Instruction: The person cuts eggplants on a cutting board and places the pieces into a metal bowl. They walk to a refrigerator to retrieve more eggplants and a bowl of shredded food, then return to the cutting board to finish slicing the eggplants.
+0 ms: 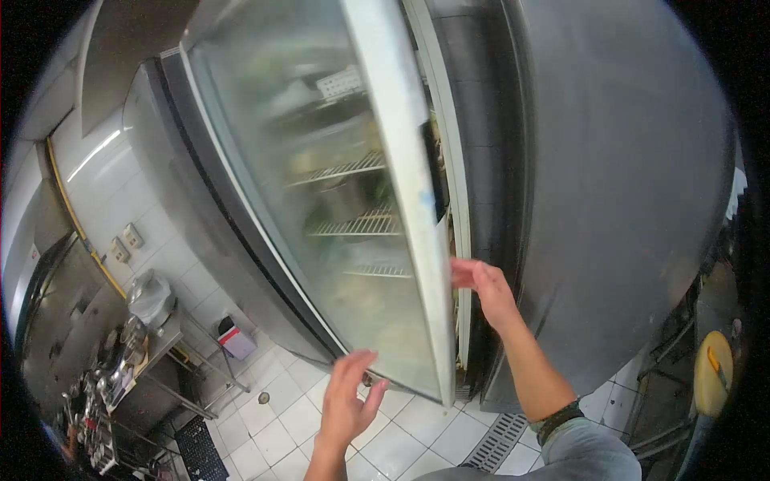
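Observation:
A tall fridge with a glass door (353, 305) stands in front of me, its white-framed door ajar. Through the hazy glass I see wire shelves (353, 223) holding a metal pot (343, 199) and a white perforated basket (340, 82). My right hand (491, 293) is at the free edge of the door, fingers stretched toward the frame; whether they press on it is hard to tell. Low in front of the glass, my left hand (346, 405) holds nothing, with thumb and fingers apart.
Right of the door rises a large grey metal panel (618, 176). A metal worktable (164, 345) with utensils and a covered container (151, 301) stands at left. A floor drain grate (495, 443) lies below. At far right is a yellowish round board (712, 377) with an orange-handled item.

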The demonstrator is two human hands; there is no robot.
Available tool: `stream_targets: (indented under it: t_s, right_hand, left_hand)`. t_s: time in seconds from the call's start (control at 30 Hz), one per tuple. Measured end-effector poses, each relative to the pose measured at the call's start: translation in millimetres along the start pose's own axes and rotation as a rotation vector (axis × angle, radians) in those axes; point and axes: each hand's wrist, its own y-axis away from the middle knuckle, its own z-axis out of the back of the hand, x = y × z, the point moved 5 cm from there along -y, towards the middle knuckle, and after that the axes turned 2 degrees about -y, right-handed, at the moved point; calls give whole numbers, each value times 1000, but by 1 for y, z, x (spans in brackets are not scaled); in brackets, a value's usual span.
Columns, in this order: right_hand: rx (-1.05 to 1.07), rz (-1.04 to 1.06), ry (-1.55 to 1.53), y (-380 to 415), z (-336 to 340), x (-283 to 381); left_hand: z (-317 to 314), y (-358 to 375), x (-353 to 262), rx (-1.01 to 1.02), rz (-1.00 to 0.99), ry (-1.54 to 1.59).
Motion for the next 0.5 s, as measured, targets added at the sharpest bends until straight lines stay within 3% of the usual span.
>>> stream_targets:
  t_s: [0.03, 0.1, 0.17, 0.23, 0.3, 0.33, 0.4, 0.43, 0.47, 0.5]
  right_hand:
    - [131, -30, -14, 2, -3, 3]
    - [-51, 33, 158, -24, -13, 28]
    - [-160, 78, 394, -66, -22, 39]
    - [-255, 77, 711, -124, -21, 18]
    - [-406, 41, 1059, -174, -20, -14]
    - [-413, -19, 1090, -183, -24, -15]
    - [-433, -142, 1153, -197, -29, -18]
    - [-482, -152, 1031, -202, -17, -26]
    - [-493, -164, 1033, -208, -17, -27]
    - [-500, -180, 1039, -212, -17, -31]
  left_hand:
    - [11, -14, -11, -80, -47, -44]
    - [36, -31, -24, -234, -137, -128]
    - [59, -22, -12, -367, -34, 8]
    - [97, -6, -5, -512, 12, 69]
    - [114, 4, -2, -538, 23, -105]
    - [124, 17, 11, -535, 75, -196]
    - [143, 25, 22, -534, -50, -251]
    - [148, 47, 47, -447, -1, -448]
    - [149, 40, 54, -586, 6, -112]
    - [157, 46, 66, -639, 55, -77]
